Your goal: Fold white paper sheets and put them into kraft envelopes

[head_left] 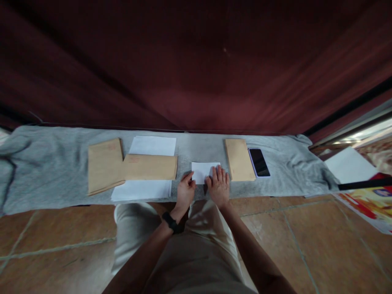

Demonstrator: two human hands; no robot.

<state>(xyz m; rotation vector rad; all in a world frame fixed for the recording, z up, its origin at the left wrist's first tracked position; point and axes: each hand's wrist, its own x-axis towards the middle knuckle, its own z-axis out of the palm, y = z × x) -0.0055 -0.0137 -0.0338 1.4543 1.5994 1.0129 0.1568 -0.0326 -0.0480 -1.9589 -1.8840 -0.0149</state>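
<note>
A small folded white paper (pixel 202 170) lies on a grey cloth (pixel 55 171) spread over a low surface in front of me. My left hand (pixel 185 192) touches the paper's lower left corner with thumb and forefinger. Laid flat with fingers apart, my right hand (pixel 218 185) presses on the paper's lower right part. A black band sits on my left wrist (pixel 170 222). Neither hand lifts the paper off the cloth.
To the left lie two brown envelopes (pixel 105 165) (pixel 150 167) over white sheets (pixel 153 145). To the right lie a third brown envelope (pixel 239 159) and a dark phone (pixel 259 162). A dark red curtain (pixel 196 65) hangs behind. More paper (pixel 349 165) lies far right on the tiled floor (pixel 306 245).
</note>
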